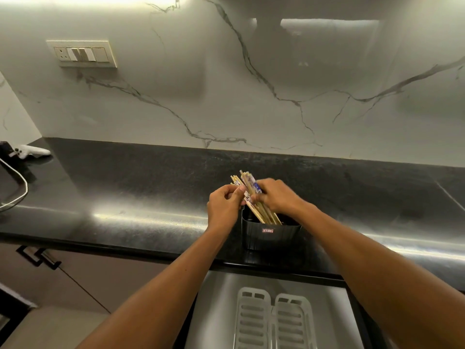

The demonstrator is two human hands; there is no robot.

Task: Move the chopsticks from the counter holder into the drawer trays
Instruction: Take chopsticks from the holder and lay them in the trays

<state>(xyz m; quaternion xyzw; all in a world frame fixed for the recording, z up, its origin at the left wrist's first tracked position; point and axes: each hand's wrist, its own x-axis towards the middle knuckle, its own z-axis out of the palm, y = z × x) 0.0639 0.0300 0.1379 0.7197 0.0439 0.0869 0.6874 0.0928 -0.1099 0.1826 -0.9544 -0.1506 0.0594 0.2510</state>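
A black holder stands on the dark counter near its front edge. Several wooden chopsticks lean out of it toward the upper left, some with patterned tops. My left hand grips part of the bundle from the left. My right hand is closed on other chopsticks from the right, just above the holder's rim. Below the counter the drawer is open, and two grey slotted trays lie side by side in it with nothing visible in them.
The black counter runs left to right under a marble backsplash. A white controller and a white cable lie at the far left. A switch plate is on the wall. Cabinet handles show lower left.
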